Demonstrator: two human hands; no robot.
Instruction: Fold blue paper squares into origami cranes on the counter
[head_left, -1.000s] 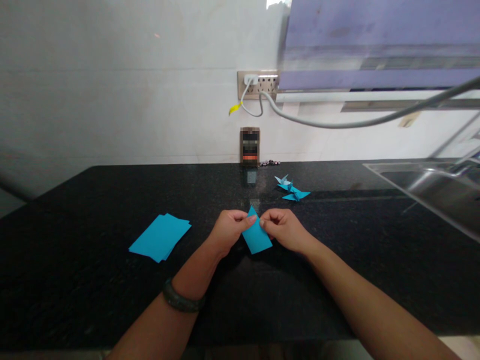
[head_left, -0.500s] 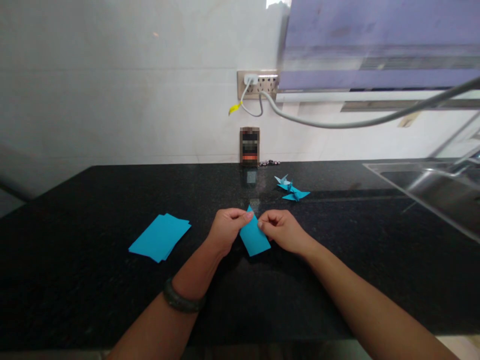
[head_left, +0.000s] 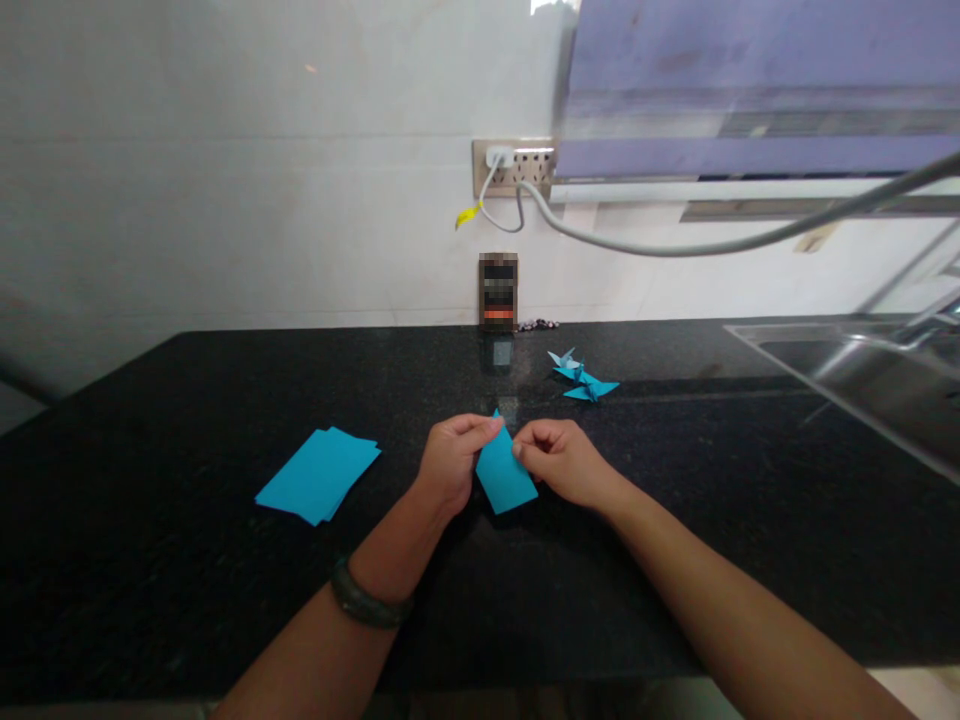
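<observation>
A folded blue paper piece (head_left: 504,477) is pinched between both hands just above the black countertop (head_left: 187,420). My left hand (head_left: 450,462) grips its upper left edge with thumb and fingers closed. My right hand (head_left: 562,462) pinches its right edge, fingers curled. The paper's top tip pokes up between the two hands. A dark band sits on my left wrist.
A stack of blue paper sheets (head_left: 319,475) lies to the left. Two folded blue paper figures (head_left: 583,377) rest farther back right. A small blurred box (head_left: 499,291) stands against the wall under a socket strip (head_left: 514,166) with cables. A steel sink (head_left: 862,375) is at right.
The blue paper has shifted slightly left and down between the hands; both hands keep their pinch and have barely moved.
</observation>
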